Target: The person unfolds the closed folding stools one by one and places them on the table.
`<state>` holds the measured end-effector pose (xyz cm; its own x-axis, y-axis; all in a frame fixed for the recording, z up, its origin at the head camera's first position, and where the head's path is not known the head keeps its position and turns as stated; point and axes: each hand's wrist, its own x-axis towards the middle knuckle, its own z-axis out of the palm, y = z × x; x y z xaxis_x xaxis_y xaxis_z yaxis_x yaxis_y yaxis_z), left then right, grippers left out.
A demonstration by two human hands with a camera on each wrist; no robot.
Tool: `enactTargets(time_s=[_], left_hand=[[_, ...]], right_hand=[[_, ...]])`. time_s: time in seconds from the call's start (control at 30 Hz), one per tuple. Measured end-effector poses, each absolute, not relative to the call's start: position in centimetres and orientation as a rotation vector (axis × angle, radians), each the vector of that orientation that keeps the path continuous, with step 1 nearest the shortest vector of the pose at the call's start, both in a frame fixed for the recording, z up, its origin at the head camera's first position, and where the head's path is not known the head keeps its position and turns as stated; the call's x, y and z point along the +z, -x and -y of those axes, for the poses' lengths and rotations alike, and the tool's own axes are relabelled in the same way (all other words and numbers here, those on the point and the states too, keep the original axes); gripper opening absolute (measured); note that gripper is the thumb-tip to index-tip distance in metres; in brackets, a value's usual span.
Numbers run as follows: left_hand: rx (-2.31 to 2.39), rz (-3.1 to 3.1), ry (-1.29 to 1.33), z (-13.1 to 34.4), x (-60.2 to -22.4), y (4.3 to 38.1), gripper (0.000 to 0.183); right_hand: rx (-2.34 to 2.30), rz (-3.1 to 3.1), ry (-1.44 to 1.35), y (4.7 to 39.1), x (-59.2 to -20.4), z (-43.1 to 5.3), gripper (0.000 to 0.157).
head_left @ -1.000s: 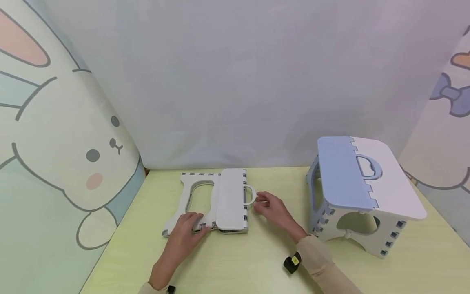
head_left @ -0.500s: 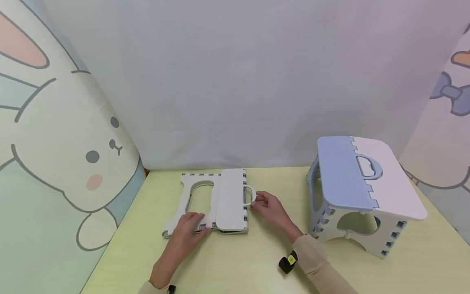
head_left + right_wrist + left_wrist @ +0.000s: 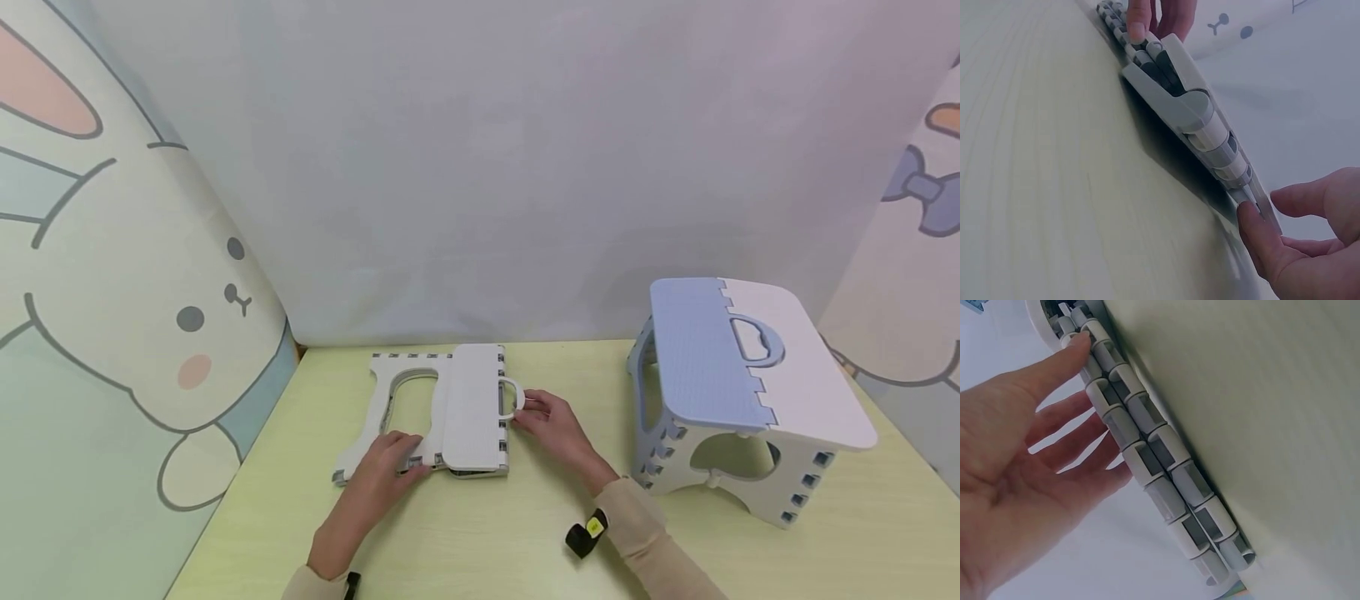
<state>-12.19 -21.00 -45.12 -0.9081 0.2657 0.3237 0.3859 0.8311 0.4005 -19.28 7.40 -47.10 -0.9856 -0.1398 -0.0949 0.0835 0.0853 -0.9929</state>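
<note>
A white folding step stool lies folded flat on the table in the head view, its legs pointing left. My left hand holds the stool's near edge, fingers over the leg panel and thumb against the hinge row. The left wrist view shows that thumb on the hinged edge. On the other side, my right hand pinches the stool's carry handle between thumb and fingers. In the right wrist view, the right thumb and fingers lie on either side of the handle end.
A second folding stool, blue and white, stands unfolded at the right of the yellowish table. A pale cloth wall rises behind, with a rabbit picture on the left panel.
My right hand has shifted slightly left and closed onto the handle, its wrist and sleeve moving left too. The left hand and both stools have stayed in place.
</note>
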Motion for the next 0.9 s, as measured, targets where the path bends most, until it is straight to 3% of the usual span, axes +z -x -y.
enactTargets(time_s=[0.9], left_hand=[[-0.771,2.861,0.456,20.97,-44.71,12.23,0.039]], right_hand=[[-2.276,-1.851,-0.072,19.88,-47.99,-7.03,0.044]])
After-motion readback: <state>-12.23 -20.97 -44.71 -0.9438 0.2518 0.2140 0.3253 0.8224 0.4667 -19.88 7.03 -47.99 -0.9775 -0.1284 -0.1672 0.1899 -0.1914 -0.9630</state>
